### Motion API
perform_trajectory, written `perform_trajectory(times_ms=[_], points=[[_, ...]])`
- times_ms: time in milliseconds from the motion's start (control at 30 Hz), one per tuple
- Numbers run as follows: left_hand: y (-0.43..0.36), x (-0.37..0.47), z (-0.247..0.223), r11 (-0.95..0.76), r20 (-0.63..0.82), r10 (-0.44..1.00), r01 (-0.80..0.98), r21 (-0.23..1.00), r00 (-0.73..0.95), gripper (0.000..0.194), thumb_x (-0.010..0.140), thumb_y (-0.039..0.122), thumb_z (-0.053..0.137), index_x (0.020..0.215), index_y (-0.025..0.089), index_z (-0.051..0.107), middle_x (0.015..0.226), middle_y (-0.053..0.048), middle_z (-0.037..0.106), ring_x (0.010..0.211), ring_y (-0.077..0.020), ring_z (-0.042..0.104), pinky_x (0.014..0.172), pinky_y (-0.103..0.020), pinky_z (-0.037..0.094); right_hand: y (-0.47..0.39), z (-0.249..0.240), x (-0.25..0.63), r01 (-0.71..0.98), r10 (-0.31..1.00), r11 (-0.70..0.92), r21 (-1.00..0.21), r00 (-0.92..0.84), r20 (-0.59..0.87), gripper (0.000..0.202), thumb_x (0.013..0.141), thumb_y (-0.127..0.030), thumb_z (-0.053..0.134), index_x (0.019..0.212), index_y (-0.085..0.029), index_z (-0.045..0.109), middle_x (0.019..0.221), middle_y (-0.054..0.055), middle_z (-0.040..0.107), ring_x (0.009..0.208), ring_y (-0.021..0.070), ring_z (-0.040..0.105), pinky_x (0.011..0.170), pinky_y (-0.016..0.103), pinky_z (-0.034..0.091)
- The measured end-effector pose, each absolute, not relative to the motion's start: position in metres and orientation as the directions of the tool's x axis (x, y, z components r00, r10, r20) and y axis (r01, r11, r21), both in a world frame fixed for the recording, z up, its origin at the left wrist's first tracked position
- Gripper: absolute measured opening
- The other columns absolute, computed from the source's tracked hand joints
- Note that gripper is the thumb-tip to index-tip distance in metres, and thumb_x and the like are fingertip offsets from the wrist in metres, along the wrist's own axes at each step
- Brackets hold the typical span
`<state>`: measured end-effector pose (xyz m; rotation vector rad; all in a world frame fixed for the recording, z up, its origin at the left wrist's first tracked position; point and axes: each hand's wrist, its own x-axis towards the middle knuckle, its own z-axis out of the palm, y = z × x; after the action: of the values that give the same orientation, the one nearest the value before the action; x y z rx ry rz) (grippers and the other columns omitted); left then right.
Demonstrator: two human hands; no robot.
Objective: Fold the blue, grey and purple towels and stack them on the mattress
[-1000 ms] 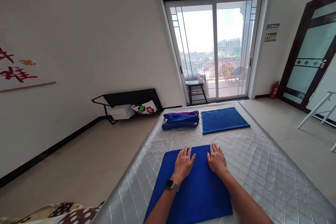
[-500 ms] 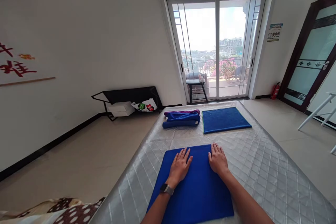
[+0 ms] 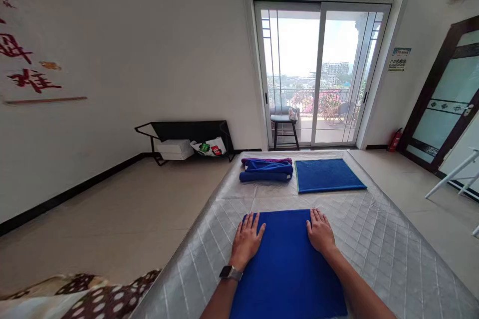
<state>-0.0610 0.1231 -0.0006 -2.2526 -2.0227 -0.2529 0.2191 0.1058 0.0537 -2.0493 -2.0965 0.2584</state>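
Beneath everything we see the quilted silver mattress [image 3: 396, 259], spreading out on both sides of our hands and beyond the fingertips. The blue cloth [image 3: 288, 266] lies flat on it, directly between and under our hands, its far edge about level with our fingertips and the rest running back between our forearms toward us. We judge it light, soft and limp, with nothing fragile about it; it looks smooth and may slide easily on the shiny cover, and we expect it to sag if lifted from one side only. The best holds, we think, are the two far corners beside our fingertips, or the side edges just below our palms, pinching all the layers together if it is folded, which we cannot tell for certain. Ahead of our right hand, well apart from it, lies a flat blue piece with a green edge [image 3: 331, 175]; ahead of our left hand, also apart, sits a rolled bundle [image 3: 266, 170] of blue and purple fabric. Our left hand [image 3: 246, 244] rests palm down at the cloth's far left corner, and our right hand [image 3: 321, 233] rests the same way over the far right corner. Both have fingers extended and thumbs pointing inward, grasping nothing. Smallest is the watch [image 3: 231, 273] on our left wrist.
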Motion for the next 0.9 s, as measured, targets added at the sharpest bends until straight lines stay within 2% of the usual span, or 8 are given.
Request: perform_trajectory(times_ms=[400, 600, 767, 900], points=[[0.12, -0.059, 0.007, -0.094, 0.188, 0.978, 0.995, 0.015, 0.089, 0.059, 0.1, 0.043, 0.031, 0.152, 0.016, 0.039, 0.159, -0.01, 0.034, 0.147, -0.0273, 0.031, 0.12, -0.047, 0.026, 0.106, 0.055, 0.22, 0.964, 1.0, 0.025, -0.265, -0.023, 0.01, 0.061, 0.1, -0.035, 0.024, 0.154, -0.008, 0.03, 0.161, 0.01, 0.029, 0.151, 0.0199, 0.021, 0.121, 0.037, 0.014], [0.121, -0.063, 0.009, -0.111, 0.15, 0.982, 0.992, -0.056, 0.118, 0.058, 0.101, 0.043, 0.028, 0.152, 0.017, 0.038, 0.159, -0.012, 0.034, 0.148, -0.029, 0.029, 0.118, -0.049, 0.027, 0.107, 0.052, 0.219, 0.956, 0.999, 0.033, -0.293, -0.027, 0.025, 0.061, 0.099, -0.035, 0.025, 0.154, -0.009, 0.031, 0.16, 0.01, 0.031, 0.151, 0.0198, 0.021, 0.121, 0.037, 0.014], [0.128, -0.054, 0.02, -0.135, 0.154, 0.977, 0.985, -0.104, 0.15, 0.056, 0.101, 0.044, 0.031, 0.145, 0.015, 0.049, 0.152, -0.017, 0.045, 0.142, -0.035, 0.038, 0.116, -0.056, 0.029, 0.107, 0.053, 0.218, 0.953, 0.999, 0.033, -0.302, -0.026, 0.029, 0.061, 0.1, -0.034, 0.026, 0.154, -0.008, 0.031, 0.16, 0.011, 0.032, 0.151, 0.0199, 0.022, 0.121, 0.037, 0.014], [0.129, 0.006, 0.023, -0.266, 0.275, 0.925, 0.964, -0.025, 0.263, 0.054, 0.102, 0.046, 0.031, 0.138, 0.014, 0.056, 0.146, -0.018, 0.053, 0.138, -0.0324, 0.046, 0.114, -0.051, 0.036, 0.107, 0.052, 0.218, 0.95, 0.999, 0.04, -0.309, -0.029, 0.039, 0.06, 0.099, -0.034, 0.027, 0.153, -0.008, 0.033, 0.16, 0.012, 0.032, 0.151, 0.0206, 0.022, 0.121, 0.038, 0.014]])
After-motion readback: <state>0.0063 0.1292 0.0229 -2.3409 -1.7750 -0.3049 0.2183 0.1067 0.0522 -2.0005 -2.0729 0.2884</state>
